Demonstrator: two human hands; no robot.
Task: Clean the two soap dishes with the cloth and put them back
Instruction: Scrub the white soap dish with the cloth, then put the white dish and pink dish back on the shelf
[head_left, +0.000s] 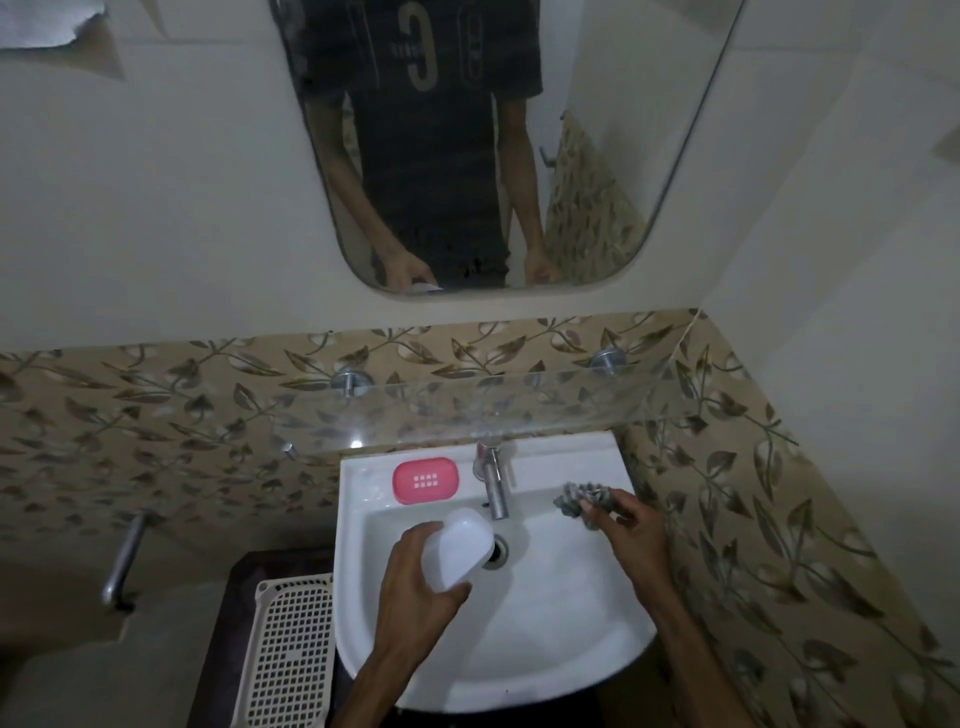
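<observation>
Two soap dishes in play, neither clearly finished from what shows. Pink soap dish (426, 479) sits flat on the back ledge of the sink (571, 639), left of the tap (493, 483); can't tell if it's been wiped or not. White soap dish (460, 553) is in the left hand (415, 587), fingers wrapped round its near end, held tilted over the basin just beside the drain (496, 551). Right hand (626, 525) pinches a bunched grey cloth (584, 499) at the right side of the ledge, cloth touching or just above the rim, hard to say which. Cloth and white dish are apart, with the tap between them. My read: wiping of the white dish is the step in hand, cloth needs to come across to it. Left to do: wipe, set it back on the ledge, possibly do the pink one too
</observation>
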